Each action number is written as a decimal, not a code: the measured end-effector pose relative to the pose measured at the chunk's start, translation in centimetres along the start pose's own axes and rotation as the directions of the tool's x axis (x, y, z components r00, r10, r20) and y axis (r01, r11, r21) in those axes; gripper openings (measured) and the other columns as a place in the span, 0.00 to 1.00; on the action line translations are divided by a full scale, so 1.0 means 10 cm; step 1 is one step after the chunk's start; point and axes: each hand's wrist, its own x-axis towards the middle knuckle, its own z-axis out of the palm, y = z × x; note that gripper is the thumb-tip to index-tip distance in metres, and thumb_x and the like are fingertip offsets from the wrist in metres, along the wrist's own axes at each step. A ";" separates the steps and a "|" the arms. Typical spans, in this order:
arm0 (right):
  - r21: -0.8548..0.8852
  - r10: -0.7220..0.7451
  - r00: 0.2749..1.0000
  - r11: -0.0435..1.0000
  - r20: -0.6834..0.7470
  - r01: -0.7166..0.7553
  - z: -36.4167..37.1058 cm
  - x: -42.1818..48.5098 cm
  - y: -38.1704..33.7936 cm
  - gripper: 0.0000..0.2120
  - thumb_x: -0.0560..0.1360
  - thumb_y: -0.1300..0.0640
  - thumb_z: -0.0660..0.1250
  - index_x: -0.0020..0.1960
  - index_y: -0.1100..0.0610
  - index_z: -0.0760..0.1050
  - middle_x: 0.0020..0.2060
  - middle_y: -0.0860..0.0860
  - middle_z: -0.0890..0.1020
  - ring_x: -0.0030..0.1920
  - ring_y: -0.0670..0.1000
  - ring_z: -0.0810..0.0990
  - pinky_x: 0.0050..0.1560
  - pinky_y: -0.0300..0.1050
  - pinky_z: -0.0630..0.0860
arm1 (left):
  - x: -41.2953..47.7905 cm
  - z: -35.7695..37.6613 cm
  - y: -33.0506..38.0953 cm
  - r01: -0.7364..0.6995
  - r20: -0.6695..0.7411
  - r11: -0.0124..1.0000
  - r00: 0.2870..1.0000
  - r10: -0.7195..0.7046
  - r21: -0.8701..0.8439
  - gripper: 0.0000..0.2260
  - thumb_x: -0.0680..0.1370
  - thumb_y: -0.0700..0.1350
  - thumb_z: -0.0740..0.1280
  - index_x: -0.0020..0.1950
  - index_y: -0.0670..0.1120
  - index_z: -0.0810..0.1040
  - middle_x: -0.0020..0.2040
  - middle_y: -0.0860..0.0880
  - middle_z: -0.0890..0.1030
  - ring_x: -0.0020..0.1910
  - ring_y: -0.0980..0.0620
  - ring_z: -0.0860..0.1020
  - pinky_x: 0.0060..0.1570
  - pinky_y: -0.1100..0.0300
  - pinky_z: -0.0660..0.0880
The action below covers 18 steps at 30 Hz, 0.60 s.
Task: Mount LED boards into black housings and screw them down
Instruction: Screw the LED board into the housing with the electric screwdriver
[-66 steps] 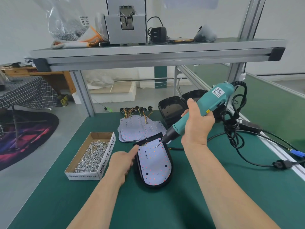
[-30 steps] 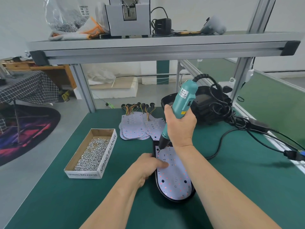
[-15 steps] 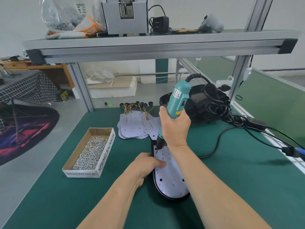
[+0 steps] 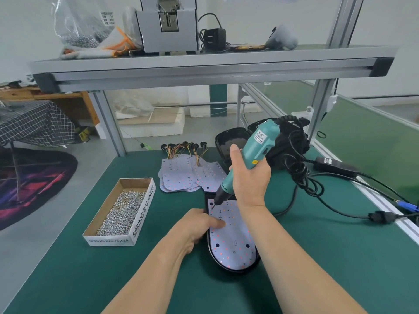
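One LED board [image 4: 229, 236] is being screwed into a black housing [image 4: 235, 269] at the middle of the green bench [image 4: 340, 268].
The electric screwdriver [image 4: 249, 159] is gripped in the right hand [image 4: 249, 180], its tip set on the board's far left corner. The board is pinned by the left hand [image 4: 195, 225], fingers flat. More screws from the box [image 4: 120, 211] at left seem needed next.
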 end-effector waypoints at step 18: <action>-0.169 0.286 0.869 0.910 -0.404 -0.378 -1.48 0.36 0.43 0.24 0.72 0.44 0.72 0.58 0.55 0.65 0.44 0.46 0.75 0.50 0.59 0.78 0.49 0.51 0.72 | 0.04 -0.07 0.03 0.000 -0.011 0.998 1.000 0.000 0.067 0.14 0.64 0.44 0.77 0.49 0.44 0.85 0.45 0.47 0.88 0.56 0.40 0.83 0.63 0.49 0.75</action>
